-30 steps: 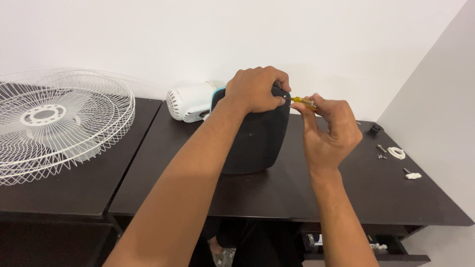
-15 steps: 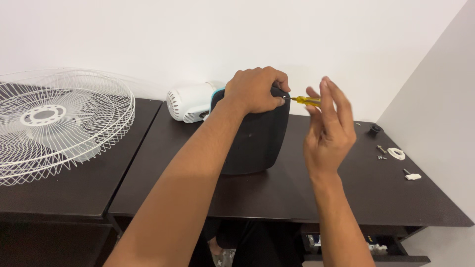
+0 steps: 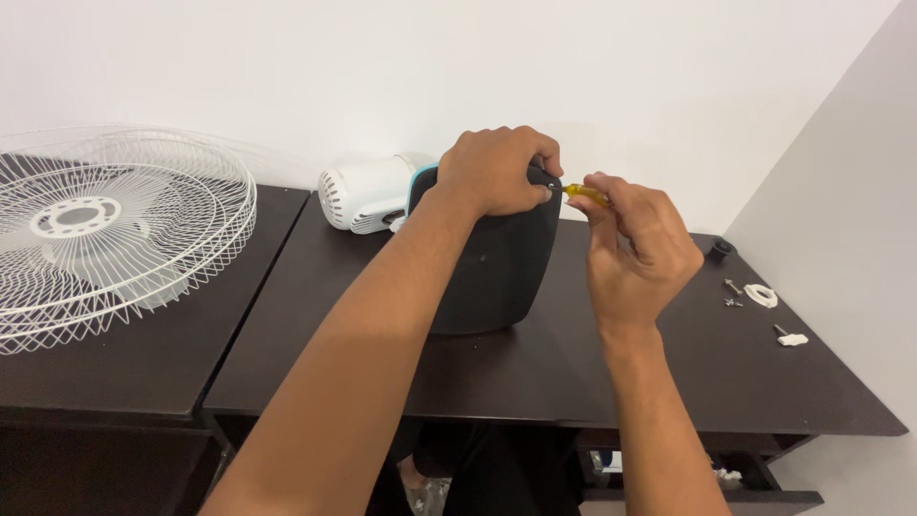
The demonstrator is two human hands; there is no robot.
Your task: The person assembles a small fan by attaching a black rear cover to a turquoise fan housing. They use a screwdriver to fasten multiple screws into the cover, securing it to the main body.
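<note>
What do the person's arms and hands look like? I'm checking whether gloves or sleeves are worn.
Both forearms are bare right up to the frame's lower edge: no sleeves show. The left hand and right hand wear no gloves, and no watch, ring or wristband is visible.

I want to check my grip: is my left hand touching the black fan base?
Touching. The head view shows the left hand wrapped over the top edge of the black fan base, fingers curled on it.
</note>
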